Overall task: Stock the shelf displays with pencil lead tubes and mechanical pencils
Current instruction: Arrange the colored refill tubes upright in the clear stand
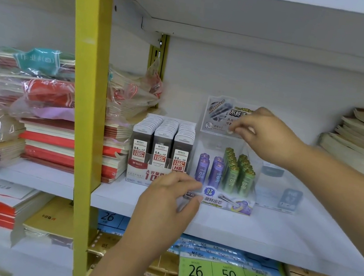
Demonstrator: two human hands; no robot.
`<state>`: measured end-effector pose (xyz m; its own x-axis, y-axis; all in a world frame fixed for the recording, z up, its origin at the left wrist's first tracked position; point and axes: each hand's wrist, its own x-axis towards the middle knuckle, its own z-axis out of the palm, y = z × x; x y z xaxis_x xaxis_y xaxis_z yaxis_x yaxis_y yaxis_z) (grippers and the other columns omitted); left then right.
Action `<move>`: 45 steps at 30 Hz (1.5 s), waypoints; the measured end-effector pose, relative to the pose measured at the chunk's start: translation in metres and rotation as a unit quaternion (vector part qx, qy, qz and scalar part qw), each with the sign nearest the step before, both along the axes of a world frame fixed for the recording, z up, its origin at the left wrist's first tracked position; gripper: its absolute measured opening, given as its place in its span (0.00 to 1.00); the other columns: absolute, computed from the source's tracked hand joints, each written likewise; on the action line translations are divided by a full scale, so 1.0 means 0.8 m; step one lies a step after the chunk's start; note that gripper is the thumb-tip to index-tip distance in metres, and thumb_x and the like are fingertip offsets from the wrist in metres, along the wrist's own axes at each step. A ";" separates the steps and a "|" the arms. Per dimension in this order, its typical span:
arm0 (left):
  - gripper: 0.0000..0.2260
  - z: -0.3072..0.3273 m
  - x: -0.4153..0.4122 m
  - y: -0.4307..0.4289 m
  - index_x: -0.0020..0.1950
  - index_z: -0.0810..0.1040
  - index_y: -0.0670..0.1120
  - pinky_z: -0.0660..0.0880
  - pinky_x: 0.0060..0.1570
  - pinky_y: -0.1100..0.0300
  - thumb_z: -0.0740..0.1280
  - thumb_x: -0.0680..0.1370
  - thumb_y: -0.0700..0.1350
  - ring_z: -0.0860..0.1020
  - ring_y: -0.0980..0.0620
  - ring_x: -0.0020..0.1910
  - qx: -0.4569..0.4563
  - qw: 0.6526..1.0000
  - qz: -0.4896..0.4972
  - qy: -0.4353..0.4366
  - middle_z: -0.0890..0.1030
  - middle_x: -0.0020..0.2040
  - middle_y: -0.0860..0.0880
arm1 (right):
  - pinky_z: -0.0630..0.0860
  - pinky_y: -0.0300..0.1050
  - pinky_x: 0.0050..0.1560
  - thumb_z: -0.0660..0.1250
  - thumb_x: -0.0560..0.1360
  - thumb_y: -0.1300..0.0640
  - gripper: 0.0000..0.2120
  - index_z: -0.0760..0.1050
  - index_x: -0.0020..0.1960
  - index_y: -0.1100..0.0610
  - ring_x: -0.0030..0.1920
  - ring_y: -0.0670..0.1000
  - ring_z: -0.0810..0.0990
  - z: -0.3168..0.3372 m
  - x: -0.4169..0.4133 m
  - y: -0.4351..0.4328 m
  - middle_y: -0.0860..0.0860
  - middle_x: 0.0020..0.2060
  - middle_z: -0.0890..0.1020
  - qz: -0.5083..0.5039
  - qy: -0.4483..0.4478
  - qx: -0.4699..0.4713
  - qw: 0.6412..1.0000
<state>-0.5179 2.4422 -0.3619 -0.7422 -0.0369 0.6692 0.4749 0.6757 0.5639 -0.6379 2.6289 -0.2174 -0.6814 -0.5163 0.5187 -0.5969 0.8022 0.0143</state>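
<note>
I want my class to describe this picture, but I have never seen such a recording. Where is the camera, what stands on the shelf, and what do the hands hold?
There is no machine here: a person stocks a shop shelf with bare hands. The one picture comes from a camera worn on the head, looking forward and down. On the white shelf stands a clear display of purple tubes and green tubes, beside a box of lead cases. Notebook stacks lie nearby. The right hand pinches a small pale item above the display. The left hand curls at the display's front; whether it holds anything is too blurred to tell.
</note>
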 end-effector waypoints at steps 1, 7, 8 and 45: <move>0.11 -0.001 0.006 0.003 0.61 0.82 0.53 0.61 0.58 0.79 0.68 0.79 0.48 0.70 0.66 0.59 0.001 1.000 0.015 0.022 0.74 0.56 0.67 | 0.65 0.40 0.49 0.63 0.79 0.56 0.11 0.80 0.58 0.48 0.52 0.46 0.71 -0.004 0.018 0.004 0.47 0.45 0.79 0.024 0.024 -0.063 0.997; 0.09 -0.048 0.063 0.038 0.53 0.82 0.45 0.69 0.50 0.67 0.64 0.76 0.43 0.73 0.57 0.45 -0.045 0.989 -0.007 0.139 0.79 0.47 0.51 | 0.75 0.39 0.42 0.63 0.78 0.53 0.08 0.78 0.54 0.46 0.39 0.48 0.80 -0.083 0.161 0.045 0.45 0.40 0.83 0.152 -0.031 -0.238 0.959; 0.09 -0.073 0.075 0.043 0.53 0.82 0.45 0.70 0.47 0.67 0.65 0.76 0.43 0.73 0.58 0.43 -0.052 0.994 -0.048 0.087 0.79 0.47 0.52 | 0.74 0.37 0.40 0.63 0.78 0.53 0.07 0.79 0.53 0.46 0.37 0.47 0.80 -0.112 0.179 0.055 0.44 0.39 0.83 0.148 -0.061 -0.245 0.956; 0.34 -0.589 0.076 0.158 0.76 0.68 0.51 0.61 0.73 0.49 0.76 0.72 0.43 0.63 0.41 0.70 -0.118 0.818 -0.081 -0.557 0.64 0.75 0.46 | 0.79 0.49 0.47 0.64 0.79 0.57 0.26 0.58 0.65 0.31 0.44 0.48 0.80 -0.637 0.307 0.153 0.45 0.48 0.76 -0.193 -0.632 -0.334 0.672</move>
